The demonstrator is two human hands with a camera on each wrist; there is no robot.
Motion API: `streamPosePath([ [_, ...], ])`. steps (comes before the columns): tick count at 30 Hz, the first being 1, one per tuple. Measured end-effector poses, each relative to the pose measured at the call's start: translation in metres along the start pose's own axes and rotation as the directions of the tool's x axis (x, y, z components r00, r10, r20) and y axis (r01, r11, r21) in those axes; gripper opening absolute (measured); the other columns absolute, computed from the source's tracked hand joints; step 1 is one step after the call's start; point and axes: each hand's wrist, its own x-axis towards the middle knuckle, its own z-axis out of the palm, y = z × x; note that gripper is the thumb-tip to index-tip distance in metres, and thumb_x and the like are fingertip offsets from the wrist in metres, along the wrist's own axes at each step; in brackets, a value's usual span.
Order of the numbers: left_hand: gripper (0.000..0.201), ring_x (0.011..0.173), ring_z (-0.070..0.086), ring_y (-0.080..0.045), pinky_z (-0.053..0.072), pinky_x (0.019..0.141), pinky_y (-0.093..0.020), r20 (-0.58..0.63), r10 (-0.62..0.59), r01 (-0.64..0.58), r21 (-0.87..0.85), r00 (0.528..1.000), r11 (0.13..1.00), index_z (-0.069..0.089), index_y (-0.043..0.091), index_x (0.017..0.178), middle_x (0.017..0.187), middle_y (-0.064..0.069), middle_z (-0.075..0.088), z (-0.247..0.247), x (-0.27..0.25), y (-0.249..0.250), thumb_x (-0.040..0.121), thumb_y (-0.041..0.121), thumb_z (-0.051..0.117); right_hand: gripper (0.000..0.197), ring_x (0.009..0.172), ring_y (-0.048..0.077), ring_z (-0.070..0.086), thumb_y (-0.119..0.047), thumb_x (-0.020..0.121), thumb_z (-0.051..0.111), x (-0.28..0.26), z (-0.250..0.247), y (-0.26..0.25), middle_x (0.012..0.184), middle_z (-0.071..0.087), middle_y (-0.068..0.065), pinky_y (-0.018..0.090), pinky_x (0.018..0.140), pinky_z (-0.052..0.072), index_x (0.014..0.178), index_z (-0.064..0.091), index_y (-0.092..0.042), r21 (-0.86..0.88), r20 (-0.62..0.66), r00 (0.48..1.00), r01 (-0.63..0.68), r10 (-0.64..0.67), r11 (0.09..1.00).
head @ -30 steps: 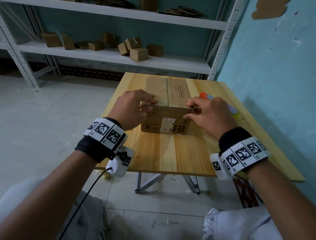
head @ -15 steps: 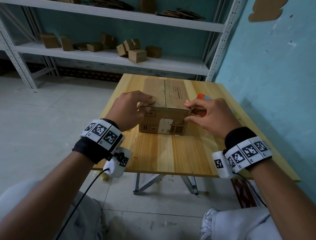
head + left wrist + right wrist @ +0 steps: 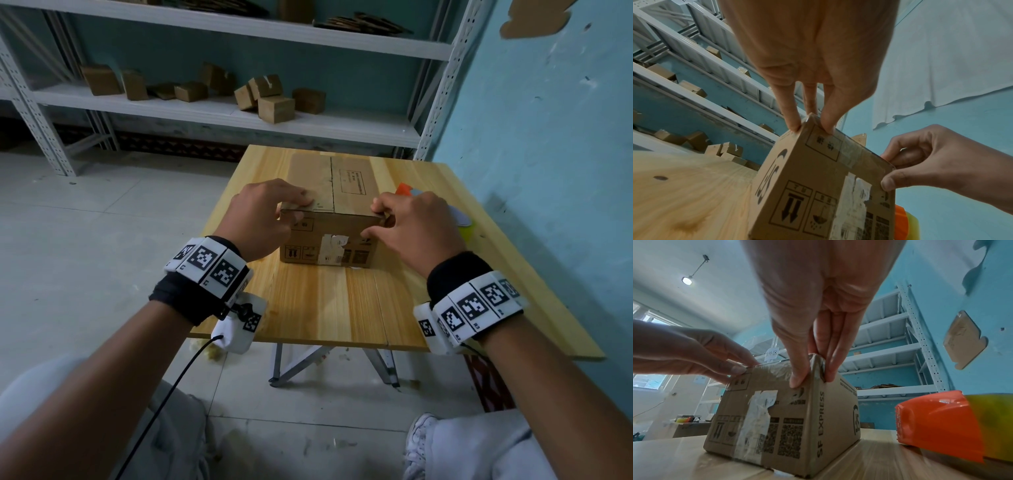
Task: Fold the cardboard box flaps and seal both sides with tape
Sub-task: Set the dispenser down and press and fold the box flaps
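A brown cardboard box (image 3: pixel 329 236) stands on the wooden table (image 3: pixel 322 308), its top flaps folded flat and meeting in a middle seam. Clear tape (image 3: pixel 777 369) runs along its near top edge. My left hand (image 3: pixel 274 219) pinches the near left top corner, thumb on the front face and fingers (image 3: pixel 791 116) on the side. My right hand (image 3: pixel 400 226) pinches the near right top corner (image 3: pixel 816 368), thumb in front and fingers round the side. An orange and yellow-green tape dispenser (image 3: pixel 941 423) lies on the table just right of the box, partly hidden behind my right hand.
A torn white label (image 3: pixel 332 248) covers part of the box's front. White metal shelves (image 3: pixel 222 113) with several small cardboard boxes stand behind the table. A blue wall (image 3: pixel 548 154) runs along the table's right side. Bare tabletop lies between the box and me.
Both hands have stayed on the box's near top corners. The right fingers have drawn in tighter to the corner. The box has not moved on the table.
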Motion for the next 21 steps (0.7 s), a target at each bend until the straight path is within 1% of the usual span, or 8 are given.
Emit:
streamPosePath([
  [3,0.029,0.116,0.055,-0.014,0.049,0.093,-0.034,0.004,0.012,-0.012,-0.003,1.0,1.0,0.066,0.02,0.118,0.126,0.007,0.061,-0.001,-0.001,0.001,0.089,0.014,0.063,0.041,0.087,0.02,0.068,-0.033,0.075,0.081,-0.001,-0.002,0.003,0.1,0.073,0.008,0.033,0.08,0.057,0.108,0.07,-0.011,0.055,0.033,0.999,-0.001,-0.001,0.999],
  [5,0.03,0.117,0.055,-0.013,0.048,0.095,-0.034,0.0,0.01,-0.01,-0.014,1.0,1.0,0.066,0.02,0.117,0.125,0.007,0.062,-0.003,-0.001,0.001,0.089,0.014,0.064,0.044,0.096,0.018,0.067,-0.03,0.073,0.083,-0.001,-0.006,0.01,0.109,0.072,0.005,0.037,0.09,0.055,0.112,0.07,-0.013,0.174,0.075,0.997,-0.022,0.009,0.984],
  [7,0.029,0.117,0.055,-0.013,0.047,0.095,-0.031,0.001,0.003,-0.003,-0.022,1.0,1.0,0.066,0.02,0.117,0.125,0.007,0.062,-0.003,-0.001,0.001,0.089,0.014,0.064,0.048,0.102,0.01,0.065,-0.021,0.073,0.084,-0.002,-0.011,0.016,0.118,0.07,0.005,0.031,0.097,0.052,0.117,0.069,-0.013,0.255,0.122,0.993,-0.03,-0.001,0.967],
  [9,0.029,0.117,0.054,-0.012,0.046,0.094,-0.029,0.005,0.0,0.0,-0.021,1.0,1.0,0.066,0.021,0.117,0.125,0.008,0.062,-0.002,-0.001,0.001,0.089,0.014,0.064,0.048,0.101,0.005,0.062,-0.015,0.073,0.083,-0.003,-0.012,0.019,0.12,0.069,0.005,0.02,0.096,0.048,0.119,0.068,-0.012,0.262,0.122,0.993,-0.023,-0.009,0.965],
  [10,0.029,0.117,0.054,-0.012,0.046,0.094,-0.029,0.007,-0.003,0.003,-0.02,1.0,1.0,0.066,0.021,0.117,0.125,0.008,0.061,-0.002,-0.001,0.001,0.089,0.015,0.064,0.046,0.101,0.006,0.063,-0.015,0.074,0.083,-0.003,-0.01,0.019,0.119,0.069,0.005,0.02,0.095,0.048,0.118,0.069,-0.012,0.255,0.103,0.995,-0.016,-0.011,0.967],
  [14,0.029,0.117,0.054,-0.013,0.046,0.093,-0.029,0.006,-0.004,0.004,-0.012,1.0,1.0,0.066,0.021,0.117,0.126,0.008,0.061,-0.003,0.0,0.0,0.089,0.016,0.064,0.039,0.1,0.015,0.068,-0.022,0.072,0.084,0.0,-0.002,0.017,0.114,0.072,0.001,0.039,0.097,0.052,0.109,0.073,-0.013,0.228,0.046,0.999,-0.015,0.005,0.974],
  [18,0.029,0.117,0.054,-0.012,0.042,0.088,-0.021,0.001,-0.006,0.006,-0.018,1.0,1.0,0.067,0.019,0.118,0.126,0.008,0.061,-0.002,-0.001,0.0,0.089,0.015,0.063,0.035,0.092,0.01,0.07,-0.024,0.073,0.083,0.004,-0.002,0.016,0.106,0.074,0.002,0.034,0.089,0.057,0.104,0.074,-0.01,0.253,0.015,1.0,0.002,-0.006,0.967],
  [21,0.029,0.117,0.054,-0.012,0.041,0.087,-0.02,-0.001,0.003,-0.003,-0.015,1.0,1.0,0.066,0.019,0.118,0.126,0.007,0.061,-0.002,-0.001,0.001,0.089,0.014,0.063,0.033,0.09,0.011,0.07,-0.026,0.076,0.08,0.004,-0.001,0.018,0.103,0.074,0.004,0.035,0.085,0.059,0.104,0.074,-0.009,0.26,0.003,1.0,0.013,-0.014,0.965],
])
